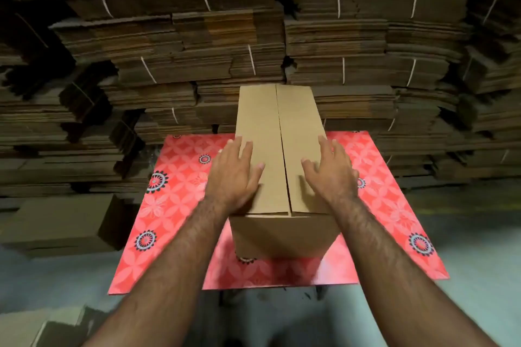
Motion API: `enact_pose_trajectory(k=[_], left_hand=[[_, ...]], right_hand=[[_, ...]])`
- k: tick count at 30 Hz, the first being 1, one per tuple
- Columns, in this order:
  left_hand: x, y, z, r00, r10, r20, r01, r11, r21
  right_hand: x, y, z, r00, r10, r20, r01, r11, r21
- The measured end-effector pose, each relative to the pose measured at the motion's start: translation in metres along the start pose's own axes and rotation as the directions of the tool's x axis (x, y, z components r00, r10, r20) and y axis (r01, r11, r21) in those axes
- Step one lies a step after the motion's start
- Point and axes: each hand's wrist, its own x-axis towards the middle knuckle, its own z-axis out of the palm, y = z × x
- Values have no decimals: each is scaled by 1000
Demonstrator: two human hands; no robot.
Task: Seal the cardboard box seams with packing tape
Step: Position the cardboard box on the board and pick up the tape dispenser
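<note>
Hands (235, 175) (331, 172) flat on matte cardboard box (277, 132)

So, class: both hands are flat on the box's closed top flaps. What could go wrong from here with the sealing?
1. The centre seam still gapes; taping now may seal it crooked.
2. No tape is in view; lifting the left hand or right hand may let the flaps spring up.

Light falls from above onto the centre of the frame, where the cardboard box (277, 149) top and the red patterned mat (174, 205) read bright and warm. The stacked flat cartons (169, 51) dim toward the upper corners (almost black at far left). Edges bow with wide-angle distortion. The whole frame is soft, and both hands seem slightly motion-blurred, perhaps.
</note>
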Motion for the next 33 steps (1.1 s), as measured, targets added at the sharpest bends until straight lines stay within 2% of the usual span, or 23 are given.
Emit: enact_pose_trajectory(k=[2,6,10,17,21,27,30,33], left_hand=[[20,-9,10,991,-104,86,112,989,-92],[52,-21,35,957,-166,238,222,947,-233],[61,-25,45,934,-246,259,327,880,-345],[59,-28,46,938,-248,243,334,840,-428],[46,-27,44,922,-319,219,384,822,-421],[10,-8,42,825,-527,203,557,697,-451],[-3,8,41,771,-588,245,629,639,-444],[-17,25,43,731,-621,283,677,605,-420]], right_hand=[[16,-4,8,995,90,47,-88,995,-36],[30,-2,31,969,225,99,-218,973,-76],[31,-1,47,951,310,-3,-309,945,-104],[33,1,52,953,303,-14,-302,943,-140],[39,3,52,978,208,36,-202,971,-127],[68,3,55,980,-73,187,102,983,-151],[89,6,53,934,-224,278,263,958,-114],[115,6,49,842,-318,435,384,921,-70]])
